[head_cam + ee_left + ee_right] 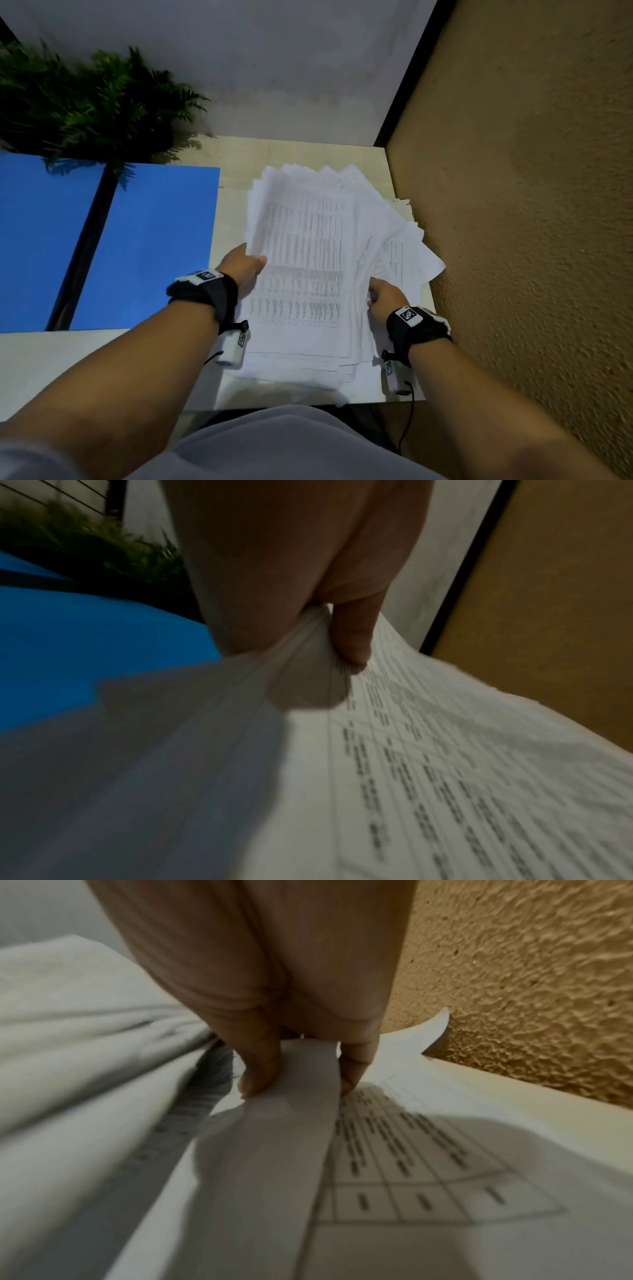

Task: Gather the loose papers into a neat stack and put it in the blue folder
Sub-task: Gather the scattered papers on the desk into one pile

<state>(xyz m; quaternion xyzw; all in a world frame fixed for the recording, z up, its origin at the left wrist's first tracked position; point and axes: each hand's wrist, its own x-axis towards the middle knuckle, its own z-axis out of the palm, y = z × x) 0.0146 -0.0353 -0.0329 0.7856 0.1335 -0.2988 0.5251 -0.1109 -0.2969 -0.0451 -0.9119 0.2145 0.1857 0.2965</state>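
A fanned pile of white printed papers [301, 246] lies on the pale table, its sheets askew at the far and right edges. My left hand [245, 265] grips the pile's left edge, thumb on top; in the left wrist view the papers [428, 764] bunch under the thumb [352, 642]. My right hand [380, 298] pinches the right side of the pile; the right wrist view has a fold of paper [304, 1091] held between thumb and fingers [260, 1074]. The blue folder [147, 246] lies open and flat to the left of the pile.
A green fern plant [85, 102] stands at the back left, overhanging the folder. A textured ochre wall [531, 205] runs close along the table's right edge [428, 308]. A grey wall closes the back. Bare table [41, 370] shows at the near left.
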